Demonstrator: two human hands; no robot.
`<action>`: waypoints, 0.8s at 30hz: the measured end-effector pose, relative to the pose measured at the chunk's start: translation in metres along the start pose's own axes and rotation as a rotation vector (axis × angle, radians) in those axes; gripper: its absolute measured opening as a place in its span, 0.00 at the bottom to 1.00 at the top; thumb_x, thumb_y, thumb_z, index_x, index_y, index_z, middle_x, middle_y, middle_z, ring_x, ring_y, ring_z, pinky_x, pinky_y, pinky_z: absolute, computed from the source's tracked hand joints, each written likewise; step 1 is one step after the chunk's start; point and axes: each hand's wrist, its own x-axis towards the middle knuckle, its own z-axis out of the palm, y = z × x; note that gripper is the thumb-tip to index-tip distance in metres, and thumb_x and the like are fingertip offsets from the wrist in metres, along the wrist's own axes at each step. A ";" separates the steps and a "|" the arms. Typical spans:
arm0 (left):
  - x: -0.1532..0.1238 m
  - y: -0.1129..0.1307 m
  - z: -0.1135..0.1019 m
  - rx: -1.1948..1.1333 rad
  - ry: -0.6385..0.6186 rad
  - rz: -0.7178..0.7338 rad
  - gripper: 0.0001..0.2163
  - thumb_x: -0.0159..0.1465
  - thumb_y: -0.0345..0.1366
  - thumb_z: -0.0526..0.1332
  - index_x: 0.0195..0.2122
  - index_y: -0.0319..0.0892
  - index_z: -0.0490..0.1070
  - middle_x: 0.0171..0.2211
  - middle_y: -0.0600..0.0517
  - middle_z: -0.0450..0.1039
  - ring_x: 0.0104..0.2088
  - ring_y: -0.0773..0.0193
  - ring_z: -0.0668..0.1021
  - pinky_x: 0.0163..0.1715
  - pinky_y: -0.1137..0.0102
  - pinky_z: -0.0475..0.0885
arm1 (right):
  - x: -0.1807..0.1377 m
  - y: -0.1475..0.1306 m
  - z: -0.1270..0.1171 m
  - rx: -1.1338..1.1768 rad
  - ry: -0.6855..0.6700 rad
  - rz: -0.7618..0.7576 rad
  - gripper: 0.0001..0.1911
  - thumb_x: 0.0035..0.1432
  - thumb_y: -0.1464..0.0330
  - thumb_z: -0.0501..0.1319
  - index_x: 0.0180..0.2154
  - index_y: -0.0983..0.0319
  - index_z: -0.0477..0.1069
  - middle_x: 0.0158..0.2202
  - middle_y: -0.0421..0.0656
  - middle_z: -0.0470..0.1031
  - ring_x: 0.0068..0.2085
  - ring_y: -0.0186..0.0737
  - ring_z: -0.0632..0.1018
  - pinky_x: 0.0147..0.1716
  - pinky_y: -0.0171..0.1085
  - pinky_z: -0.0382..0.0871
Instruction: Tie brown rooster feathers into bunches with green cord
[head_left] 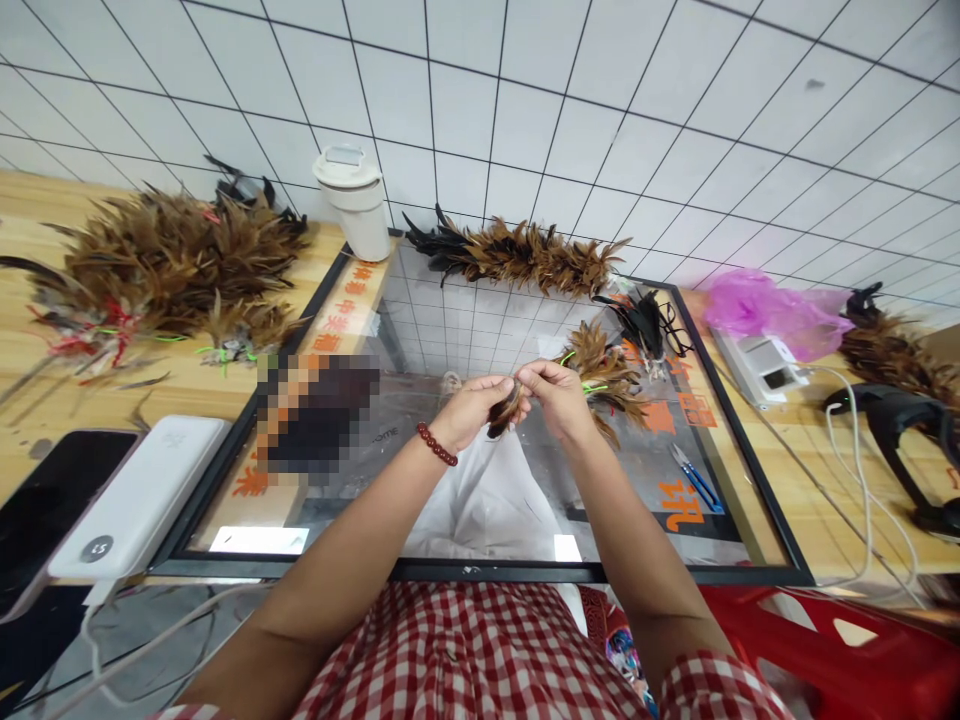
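My left hand (pixel 472 408), with a beaded bracelet on the wrist, is closed around a small brown feather bunch (pixel 505 410) above the glass-topped frame (pixel 420 500). My right hand (pixel 561 398) meets it, thumb and fingers pinched at the upper end of the same feathers; the exact grip point is partly hidden by the fingers. Just beyond my right hand lie brown feather bundles (pixel 609 372) tied with bright green ties. Black feathers (pixel 637 325) rest behind those. Farther back, a long row of brown and black feathers (pixel 525 255) stretches along the frame's far edge.
On the left are a big feather pile (pixel 180 245), a lidded white cup (pixel 356 205), a phone (pixel 64 500) and a white power bank (pixel 142 495). Blue-handled snips (pixel 697 480), a pink plastic bag (pixel 776 310), a white device (pixel 765 372) and cables are on the right.
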 end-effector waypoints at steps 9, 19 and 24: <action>0.004 -0.010 0.000 0.020 0.125 0.066 0.10 0.57 0.39 0.63 0.26 0.36 0.69 0.17 0.57 0.60 0.18 0.73 0.66 0.22 0.75 0.65 | 0.006 0.011 -0.001 -0.016 0.112 -0.013 0.14 0.50 0.57 0.65 0.32 0.61 0.76 0.24 0.36 0.67 0.22 0.27 0.64 0.23 0.32 0.61; 0.001 -0.003 0.002 -0.265 0.036 -0.026 0.11 0.59 0.36 0.62 0.25 0.37 0.63 0.18 0.59 0.54 0.16 0.77 0.56 0.16 0.79 0.55 | -0.005 -0.003 -0.004 -0.657 -0.138 -0.489 0.19 0.64 0.60 0.53 0.53 0.56 0.71 0.50 0.47 0.70 0.51 0.40 0.71 0.52 0.43 0.64; 0.000 -0.003 0.004 -0.279 0.057 -0.010 0.09 0.61 0.36 0.60 0.28 0.36 0.65 0.19 0.58 0.54 0.17 0.77 0.56 0.17 0.79 0.56 | -0.004 -0.001 -0.007 -0.655 -0.184 -0.478 0.20 0.65 0.60 0.50 0.55 0.57 0.69 0.52 0.48 0.70 0.54 0.41 0.71 0.55 0.43 0.62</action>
